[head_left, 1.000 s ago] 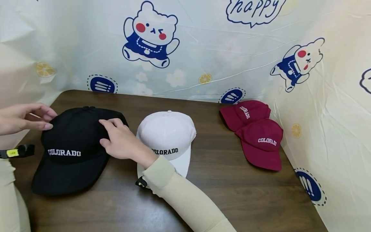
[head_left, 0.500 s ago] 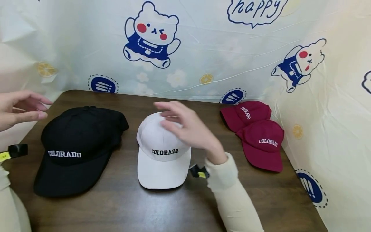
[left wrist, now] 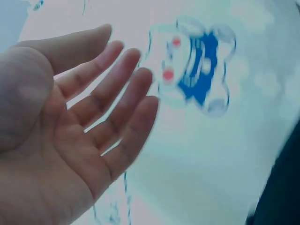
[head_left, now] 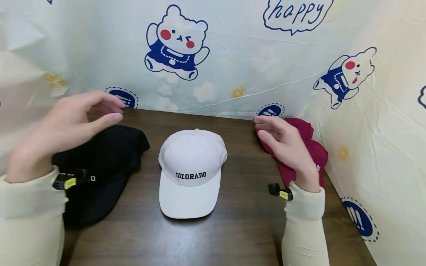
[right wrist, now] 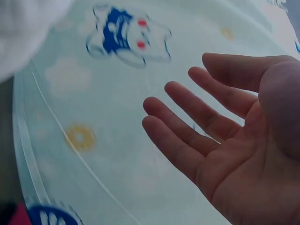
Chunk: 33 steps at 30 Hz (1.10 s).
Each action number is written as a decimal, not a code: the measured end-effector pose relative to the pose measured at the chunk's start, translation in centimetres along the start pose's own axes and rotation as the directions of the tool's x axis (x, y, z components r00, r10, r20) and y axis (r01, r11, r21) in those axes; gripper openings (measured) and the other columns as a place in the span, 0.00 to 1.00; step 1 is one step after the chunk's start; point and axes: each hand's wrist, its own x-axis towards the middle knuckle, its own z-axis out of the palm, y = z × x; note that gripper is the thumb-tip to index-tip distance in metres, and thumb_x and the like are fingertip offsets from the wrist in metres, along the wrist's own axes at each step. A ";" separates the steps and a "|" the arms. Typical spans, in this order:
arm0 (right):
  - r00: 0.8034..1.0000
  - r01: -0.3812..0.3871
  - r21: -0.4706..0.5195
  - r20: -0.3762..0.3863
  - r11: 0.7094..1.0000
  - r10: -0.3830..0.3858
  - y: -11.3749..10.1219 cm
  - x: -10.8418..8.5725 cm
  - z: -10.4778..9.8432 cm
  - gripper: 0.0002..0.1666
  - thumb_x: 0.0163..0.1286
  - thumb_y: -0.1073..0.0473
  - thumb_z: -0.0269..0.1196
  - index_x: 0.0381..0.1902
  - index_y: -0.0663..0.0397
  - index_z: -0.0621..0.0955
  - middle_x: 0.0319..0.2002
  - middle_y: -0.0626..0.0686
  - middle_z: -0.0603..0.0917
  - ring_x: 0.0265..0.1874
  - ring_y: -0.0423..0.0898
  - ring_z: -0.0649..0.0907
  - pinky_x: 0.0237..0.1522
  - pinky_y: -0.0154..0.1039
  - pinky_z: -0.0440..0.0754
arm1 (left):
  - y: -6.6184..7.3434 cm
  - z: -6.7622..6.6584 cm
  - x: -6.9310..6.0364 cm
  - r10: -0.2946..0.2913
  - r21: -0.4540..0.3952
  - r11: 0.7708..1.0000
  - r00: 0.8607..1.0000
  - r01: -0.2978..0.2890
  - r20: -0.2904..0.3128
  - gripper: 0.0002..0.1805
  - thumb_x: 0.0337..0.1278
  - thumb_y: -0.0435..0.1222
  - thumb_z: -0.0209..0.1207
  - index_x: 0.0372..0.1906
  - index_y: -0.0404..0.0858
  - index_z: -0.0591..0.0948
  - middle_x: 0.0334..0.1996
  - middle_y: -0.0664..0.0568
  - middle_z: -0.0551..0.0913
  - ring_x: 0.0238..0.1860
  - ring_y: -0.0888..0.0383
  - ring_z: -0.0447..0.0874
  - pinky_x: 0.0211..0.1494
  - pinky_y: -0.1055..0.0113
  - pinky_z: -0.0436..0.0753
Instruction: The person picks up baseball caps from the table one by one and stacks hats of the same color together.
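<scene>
In the head view my left hand [head_left: 74, 120] hovers in front of a black cap [head_left: 103, 177], hiding part of its crown and lettering. My right hand [head_left: 287, 146] is in the air before two maroon caps, the rear one [head_left: 301, 127] and the front one [head_left: 314, 151], and covers much of them. Between the hands a white cap [head_left: 191, 159] lettered COLORADO lies with its brim toward me. Both wrist views show relaxed fingers and bare palms, the left palm [left wrist: 70, 136] and the right palm [right wrist: 239, 159], holding nothing.
All the caps lie on a dark brown wooden table [head_left: 173, 244]. A pale sheet [head_left: 233, 48] printed with bears and orange slices hangs behind it and along the sides. The maroon caps sit near the table's right edge.
My right hand has left the black cap and swung right, past the white cap, to the maroon caps. My left hand has come off the black cap's left side and moved right, in front of it.
</scene>
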 end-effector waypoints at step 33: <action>0.762 -0.644 -0.090 -0.154 0.759 0.629 15.5 -9.6 -11.8 0.44 0.87 0.42 0.45 0.85 0.67 0.49 0.81 0.76 0.54 0.78 0.74 0.58 0.77 0.59 0.65 | 15.8 17.1 5.3 0.269 -0.440 0.878 0.955 -0.189 0.126 0.13 0.74 0.38 0.66 0.58 0.44 0.83 0.53 0.56 0.84 0.53 0.57 0.83 0.60 0.62 0.82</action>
